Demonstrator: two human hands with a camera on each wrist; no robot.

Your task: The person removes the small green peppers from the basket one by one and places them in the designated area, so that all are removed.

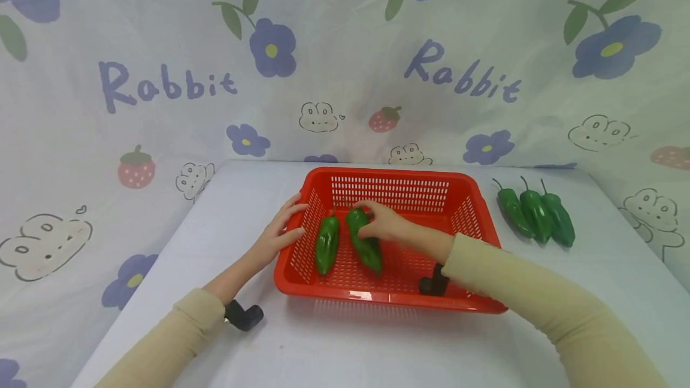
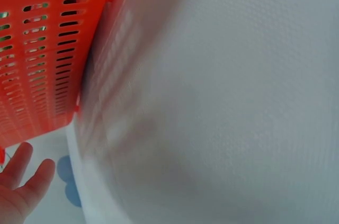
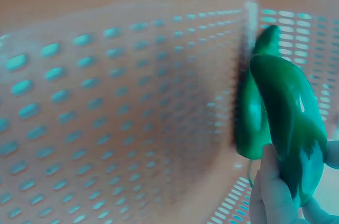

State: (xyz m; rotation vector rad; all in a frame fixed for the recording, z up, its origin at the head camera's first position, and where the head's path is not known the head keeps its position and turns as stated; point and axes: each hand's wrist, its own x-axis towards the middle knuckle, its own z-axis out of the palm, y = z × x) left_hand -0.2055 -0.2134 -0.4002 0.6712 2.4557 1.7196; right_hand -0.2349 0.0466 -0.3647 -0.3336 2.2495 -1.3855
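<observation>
Inside the red plastic basket, my right hand grips a green pepper near its upper end. The right wrist view shows the fingers and thumb around that same pepper. To its left, a second green pepper lies on the basket floor, close to the left wall. My left hand rests on the basket's left rim, with its fingers spread. In the left wrist view, that hand is partly cut off beside the slotted basket wall.
Three green peppers lie side by side on the white table, right of the basket. Behind the table hangs a patterned cloth. A black wrist mount sits under the left forearm, and another under the right.
</observation>
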